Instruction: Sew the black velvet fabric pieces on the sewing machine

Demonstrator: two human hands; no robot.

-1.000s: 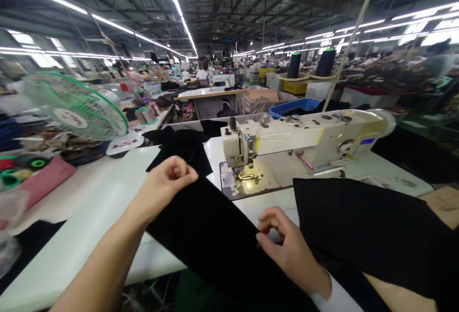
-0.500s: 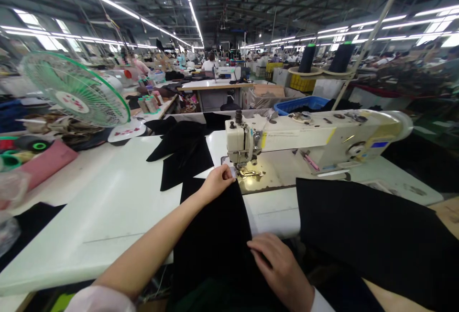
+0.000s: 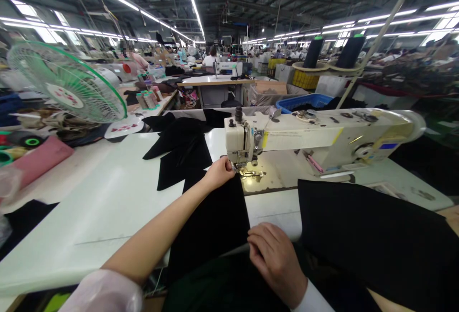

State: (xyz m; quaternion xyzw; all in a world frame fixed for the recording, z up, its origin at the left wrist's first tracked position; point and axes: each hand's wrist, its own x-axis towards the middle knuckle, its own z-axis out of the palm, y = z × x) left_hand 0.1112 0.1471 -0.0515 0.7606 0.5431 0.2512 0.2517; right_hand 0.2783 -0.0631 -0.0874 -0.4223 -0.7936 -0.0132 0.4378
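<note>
A long panel of black fabric (image 3: 211, 221) lies across the white sewing table (image 3: 107, 202), its far end reaching the presser foot (image 3: 251, 173) of a cream industrial sewing machine (image 3: 301, 137). My left hand (image 3: 219, 172) pinches that far end just beside the needle area. My right hand (image 3: 274, 264) grips the panel's edge close to me. A larger black fabric piece (image 3: 369, 235) lies to the right, under the machine's arm side. The fabric's underside and the needle point are hidden.
Black fabric pieces (image 3: 179, 149) lie beyond the machine's left side. A green-rimmed electric fan (image 3: 66, 82) stands at left, and black thread cones (image 3: 313, 52) and a blue crate (image 3: 304, 102) stand behind. A co-worker sits at a machine further back.
Over the last second my left hand carried the fabric's end forward to the presser foot. My right hand dropped nearer me along the edge. In the last half second, little has shifted.
</note>
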